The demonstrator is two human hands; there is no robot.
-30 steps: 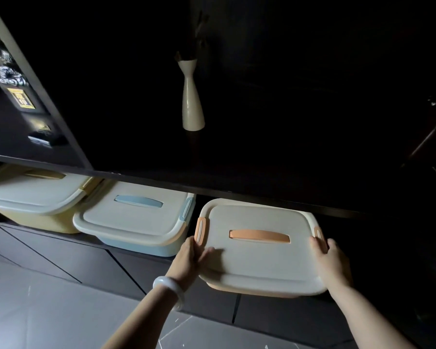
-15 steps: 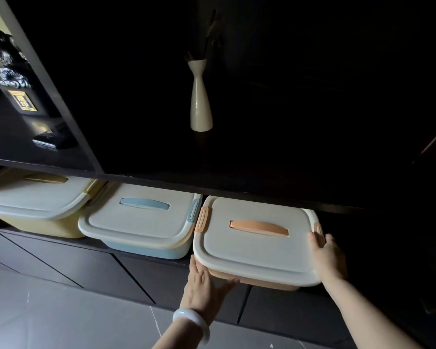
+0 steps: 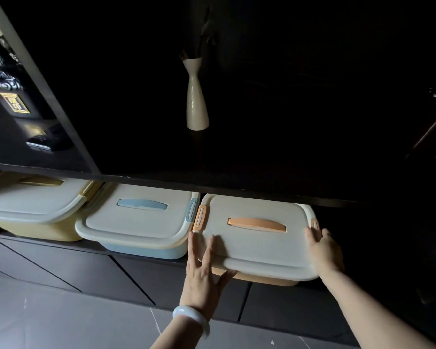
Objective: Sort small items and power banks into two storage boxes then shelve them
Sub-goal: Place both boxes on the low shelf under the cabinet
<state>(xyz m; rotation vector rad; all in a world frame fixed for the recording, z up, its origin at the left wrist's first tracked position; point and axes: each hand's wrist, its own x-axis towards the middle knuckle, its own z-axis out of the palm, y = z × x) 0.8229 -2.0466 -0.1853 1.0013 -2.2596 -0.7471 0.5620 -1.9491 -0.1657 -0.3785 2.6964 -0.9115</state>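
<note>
An orange storage box (image 3: 256,240) with a cream lid and orange handle sits on a low dark shelf (image 3: 146,250), its front edge sticking out past the shelf. My left hand (image 3: 202,273) presses flat with straight fingers against the box's front left corner. On the box's right side, beside the orange latch, my right hand (image 3: 324,250) rests with its fingers laid along the lid rim. A blue storage box (image 3: 139,222) stands lidded just left of the orange one, almost touching it.
A yellow lidded box (image 3: 30,210) is at the far left of the same shelf. A dark board (image 3: 161,177) runs right above the boxes, with a white vase (image 3: 196,102) on it. Dark cabinet fronts and grey floor tiles (image 3: 61,318) lie below.
The orange box has slid further back under the upper board. My left hand let go of the left corner, dropped below the box, then came up flat against its front left corner.
</note>
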